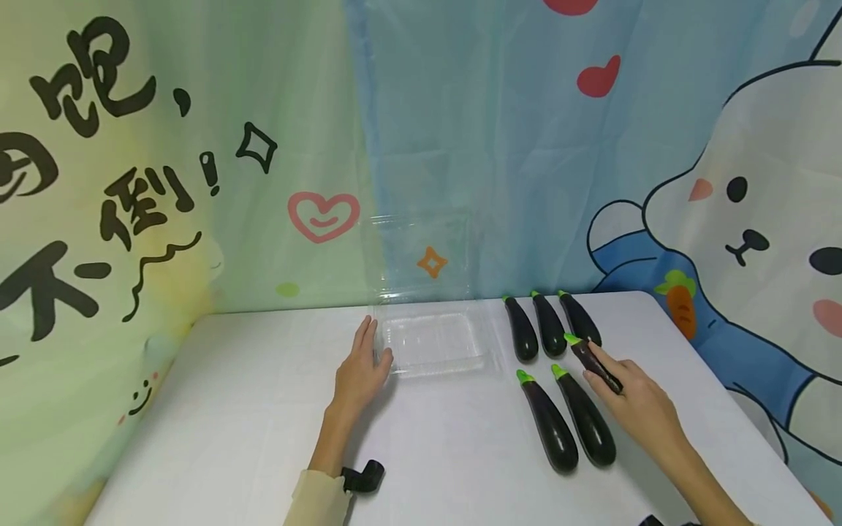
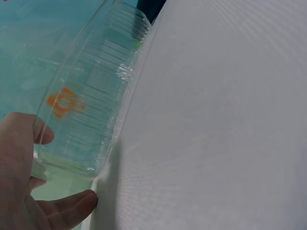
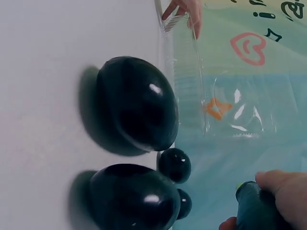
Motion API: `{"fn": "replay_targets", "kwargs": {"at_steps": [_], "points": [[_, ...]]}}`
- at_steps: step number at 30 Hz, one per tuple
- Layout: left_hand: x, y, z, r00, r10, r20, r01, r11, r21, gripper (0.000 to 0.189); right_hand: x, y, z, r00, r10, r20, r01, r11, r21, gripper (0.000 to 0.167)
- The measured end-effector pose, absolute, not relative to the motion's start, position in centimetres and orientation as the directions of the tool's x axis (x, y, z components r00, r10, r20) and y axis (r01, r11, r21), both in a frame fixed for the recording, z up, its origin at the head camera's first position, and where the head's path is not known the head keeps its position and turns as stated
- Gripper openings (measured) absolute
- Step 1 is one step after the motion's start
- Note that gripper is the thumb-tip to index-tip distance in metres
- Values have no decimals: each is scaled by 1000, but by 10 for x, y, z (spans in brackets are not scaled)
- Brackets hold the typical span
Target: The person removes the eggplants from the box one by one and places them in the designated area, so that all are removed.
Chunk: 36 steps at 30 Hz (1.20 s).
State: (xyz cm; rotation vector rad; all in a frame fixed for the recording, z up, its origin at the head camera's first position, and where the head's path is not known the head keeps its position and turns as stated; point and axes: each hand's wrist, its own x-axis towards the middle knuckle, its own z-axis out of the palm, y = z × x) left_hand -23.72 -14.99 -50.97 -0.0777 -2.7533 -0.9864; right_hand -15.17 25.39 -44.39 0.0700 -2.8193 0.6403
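A small dark eggplant with a bright green cap [image 1: 595,365] is pinched between the thumb and fingers of my right hand [image 1: 634,398], raised over the others. Two eggplants [image 1: 551,424] lie below it on the table, and three more [image 1: 522,330] lie in a row behind. My left hand [image 1: 360,369] rests at the left side of a clear plastic box [image 1: 434,343], fingers fairly straight. In the left wrist view its thumb [image 2: 44,133] overlaps the box's rim, with other fingers [image 2: 72,211] low beside the end wall. The box's hinged lid [image 1: 424,256] stands raised at the back.
The white table [image 1: 250,409] meets a printed curtain [image 1: 421,146] along its back edge. A black strap device [image 1: 363,476] sits on the left wrist by the sleeve [image 1: 319,498]. The eggplants occupy the table's right side, with the box left of them.
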Motion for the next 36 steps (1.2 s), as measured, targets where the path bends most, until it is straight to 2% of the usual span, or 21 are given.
{"fn": "replay_targets", "kwargs": {"at_steps": [4,12,27,30,36], "points": [[-237,-149,-509,-977,-15,214,124,775,619,63,-149,260,-449,-963,31,268,-89,902,-423,67],[-238,-150,-510,-977,-12,213,123,782,612,63,-145,271,-462,-929,36,367,-158,859,-486,56],[-239,-149,-509,-977,-20,211,118,777,618,64,-142,278,-470,-987,85,137,1,852,-523,61],[-239,-150,-510,-978,-21,210,116,778,617,64,-143,279,-472,-987,88,136,5,855,-518,62],[-239,-151,-511,-979,-20,205,112,781,615,64,-144,280,-477,-969,101,227,-22,874,-485,68]]}}
